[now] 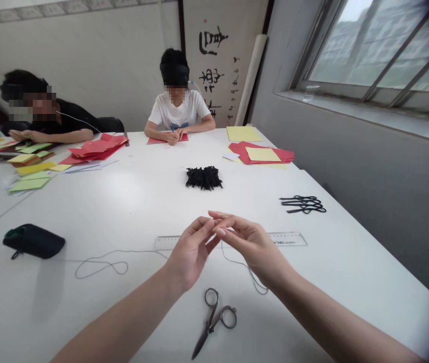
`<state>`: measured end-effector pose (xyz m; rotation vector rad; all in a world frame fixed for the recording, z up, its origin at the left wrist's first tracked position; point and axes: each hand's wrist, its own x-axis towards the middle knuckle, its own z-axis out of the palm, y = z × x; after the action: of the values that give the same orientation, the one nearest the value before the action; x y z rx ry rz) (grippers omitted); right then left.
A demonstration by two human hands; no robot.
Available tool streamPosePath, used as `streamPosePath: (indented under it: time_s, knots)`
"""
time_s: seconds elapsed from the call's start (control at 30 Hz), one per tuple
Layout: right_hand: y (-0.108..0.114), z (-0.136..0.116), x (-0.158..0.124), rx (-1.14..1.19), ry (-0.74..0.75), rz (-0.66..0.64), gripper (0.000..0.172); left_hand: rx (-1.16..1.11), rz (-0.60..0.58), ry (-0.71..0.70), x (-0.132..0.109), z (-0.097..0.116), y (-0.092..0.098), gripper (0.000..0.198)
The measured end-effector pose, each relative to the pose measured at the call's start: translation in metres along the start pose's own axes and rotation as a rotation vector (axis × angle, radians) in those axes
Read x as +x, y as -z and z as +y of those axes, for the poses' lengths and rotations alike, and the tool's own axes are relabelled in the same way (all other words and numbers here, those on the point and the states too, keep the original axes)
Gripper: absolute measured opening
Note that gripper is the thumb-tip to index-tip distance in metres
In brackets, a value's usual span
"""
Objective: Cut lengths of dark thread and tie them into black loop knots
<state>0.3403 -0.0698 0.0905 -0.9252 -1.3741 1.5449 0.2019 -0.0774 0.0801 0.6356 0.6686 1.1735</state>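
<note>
My left hand (pixel 190 249) and my right hand (pixel 246 242) meet above the white table (pixel 131 201), fingertips pinched together on a thin grey thread (pixel 101 264). The thread trails left across the table in loose loops and also hangs down below my right hand. A clear plastic ruler (pixel 286 238) lies just behind my hands. Small metal scissors (pixel 214 320) lie shut on the table in front of me, between my forearms.
A black pouch (pixel 35 241) sits at the left. A pile of black cords (pixel 203 178) lies mid-table, finished black knots (pixel 303 204) to the right. Red, yellow and green paper sheets (pixel 93 148) cover the far side, where two people sit working. A window is at the right.
</note>
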Motion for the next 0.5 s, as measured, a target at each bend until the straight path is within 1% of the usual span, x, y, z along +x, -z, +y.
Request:
streamPosePath:
  time_s: [0.07, 0.13, 0.23, 0.33, 0.5]
  knots:
    - [-0.004, 0.005, 0.001, 0.035, 0.001, 0.053, 0.018, 0.004, -0.021, 0.012, -0.001, -0.006, -0.002, 0.016]
    - [-0.003, 0.009, 0.002, 0.074, -0.016, 0.087, 0.021, -0.010, 0.007, 0.040, -0.002, -0.010, -0.003, 0.012]
    - [-0.001, 0.013, 0.004, 0.119, -0.019, 0.093, 0.025, -0.003, 0.057, 0.087, -0.004, -0.013, -0.001, 0.013]
    - [0.002, 0.015, 0.006, 0.125, 0.002, 0.101, 0.024, 0.068, 0.099, 0.107, -0.006, -0.013, 0.001, 0.017]
    - [0.004, 0.010, 0.006, 0.094, -0.015, 0.103, 0.024, 0.193, 0.124, 0.066, -0.008, -0.009, 0.002, 0.024]
